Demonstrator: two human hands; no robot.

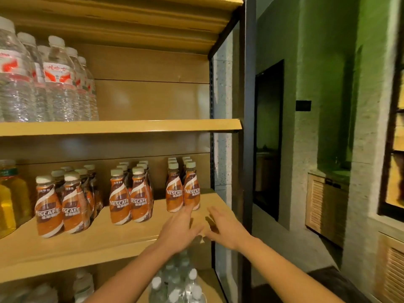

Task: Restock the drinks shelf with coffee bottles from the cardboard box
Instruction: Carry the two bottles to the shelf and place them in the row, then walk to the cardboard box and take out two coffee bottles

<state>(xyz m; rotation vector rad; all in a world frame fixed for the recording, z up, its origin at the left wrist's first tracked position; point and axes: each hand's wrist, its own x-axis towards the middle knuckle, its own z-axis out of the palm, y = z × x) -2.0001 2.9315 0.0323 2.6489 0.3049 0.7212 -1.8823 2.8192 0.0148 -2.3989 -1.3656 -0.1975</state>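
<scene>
Two hands, the left hand (183, 226) and right hand (225, 226), reach empty with fingers spread over the middle shelf (105, 239). Just beyond stand the coffee bottles (183, 189): brown-orange Nescafe labels, cream caps, grouped in three upright clusters along that shelf.

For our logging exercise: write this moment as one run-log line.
left hand: open, empty | right hand: open, empty | Nescafe bottles: upright on middle shelf | cardboard box: unseen
</scene>
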